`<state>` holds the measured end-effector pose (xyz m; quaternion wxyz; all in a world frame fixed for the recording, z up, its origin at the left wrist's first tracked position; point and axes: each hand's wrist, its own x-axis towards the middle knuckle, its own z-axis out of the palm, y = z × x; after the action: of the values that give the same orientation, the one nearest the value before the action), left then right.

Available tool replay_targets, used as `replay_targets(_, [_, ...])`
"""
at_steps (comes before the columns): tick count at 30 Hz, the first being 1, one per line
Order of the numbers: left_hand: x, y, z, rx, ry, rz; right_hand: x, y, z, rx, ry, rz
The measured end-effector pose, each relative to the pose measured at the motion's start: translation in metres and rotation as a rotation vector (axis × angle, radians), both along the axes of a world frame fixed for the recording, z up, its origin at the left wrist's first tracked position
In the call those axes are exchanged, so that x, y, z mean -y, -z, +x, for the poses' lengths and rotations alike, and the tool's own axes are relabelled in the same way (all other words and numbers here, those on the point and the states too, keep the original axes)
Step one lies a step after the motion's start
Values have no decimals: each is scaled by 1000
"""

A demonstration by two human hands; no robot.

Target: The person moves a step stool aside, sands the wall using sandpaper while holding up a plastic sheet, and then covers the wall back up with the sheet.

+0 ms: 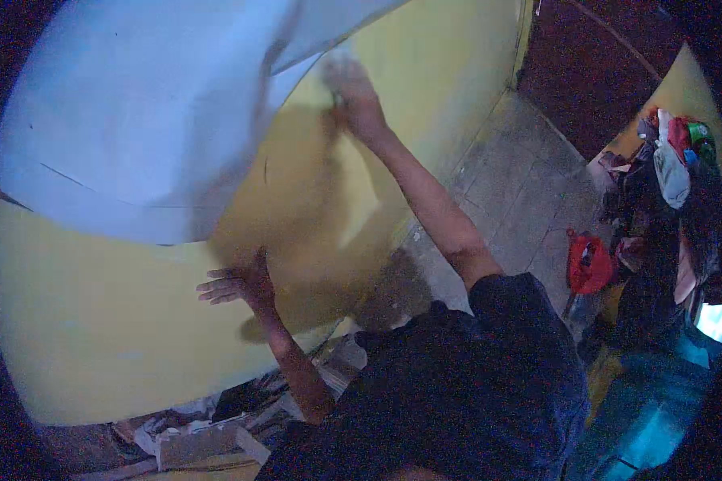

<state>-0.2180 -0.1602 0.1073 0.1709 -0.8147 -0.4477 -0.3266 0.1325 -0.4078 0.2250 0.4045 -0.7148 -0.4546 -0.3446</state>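
Observation:
A large white sheet lies over a yellow surface. My left hand rests on or just over the yellow surface, a little below the sheet's lower edge, with its fingers spread and nothing in it. Further up, my right hand is beside the sheet's right edge, blurred by motion. Whether its fingers touch or hold the sheet cannot be made out. Shadows of my arms fall across the yellow surface between the hands.
Grey floor tiles run along the right of the yellow surface. A pile of clothes and a red bag are at the right. Pale boards and scraps lie below the surface's near edge.

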Motion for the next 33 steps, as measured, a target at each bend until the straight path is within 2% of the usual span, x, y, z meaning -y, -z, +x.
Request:
replay_targets(2, [-6,11,-6,-44,29,-102,-6,9,16,-304,59,300])
replay_targets(3, [11,-2,-9,-43,24,-102,-19,18,2,-288,-11,361])
replay_targets(4, [37,-29,-3,-87,-55,56,-24,13,-1,-280,-4,368])
replay_targets(5, [53,-37,0,-129,-133,211,-25,14,-4,-124,146,167])
replay_targets(7, [56,-35,1,-117,-183,266,-29,25,-11,161,430,-247])
replay_targets(8, [50,-27,-1,-95,-174,250,-29,27,-9,155,431,-247])
replay_targets(10, [37,-12,-4,-60,-165,232,-30,29,-2,-236,44,440])
replay_targets(11, [32,-5,-7,-55,-161,237,-34,34,-7,-239,50,448])
replay_targets(14, [23,8,-8,-35,-150,242,-43,42,-29,-296,-12,245])
replay_targets(15, [20,14,-10,-38,-154,249,-49,62,-1,-92,72,248])
replay_targets(16, [16,19,-12,-35,-160,259,-47,65,11,-94,74,251])
replay_targets(18, [11,27,-22,-35,-153,267,-42,71,18,-633,-7,648])
replay_targets(19, [8,28,-22,-4,-82,247,-45,77,14,-408,146,661])
replay_targets(20, [4,14,-17,36,-10,228,-44,66,12,-394,175,676])
replay_targets(22, [-1,-5,-18,77,6,189,-42,50,-1,-250,77,440])
replay_targets(23, [-4,-5,-22,102,8,137,-38,68,20,-161,67,498])
replay_targets(24, [-2,-10,-28,76,23,140,-24,70,24,-185,86,502])
replay_targets(25, [-3,-15,-33,53,20,156,-15,66,27,-591,10,516])
replay_targets(26, [4,1,-26,42,11,165,-6,78,38,-985,-77,510])
replay_targets(27, [7,9,-16,40,9,177,-32,110,48,-572,81,560])
replay_targets(28, [10,18,-2,48,9,179,-36,109,52,-553,90,562])
replay_targets(30, [5,38,9,48,3,169,-41,114,45,-233,126,571])
replay_targets(32, [-19,53,-5,-169,-267,463,-42,127,42,-316,126,597])
replay_targets(33, [-22,56,-7,-167,-268,467,-43,119,40,-521,22,674])
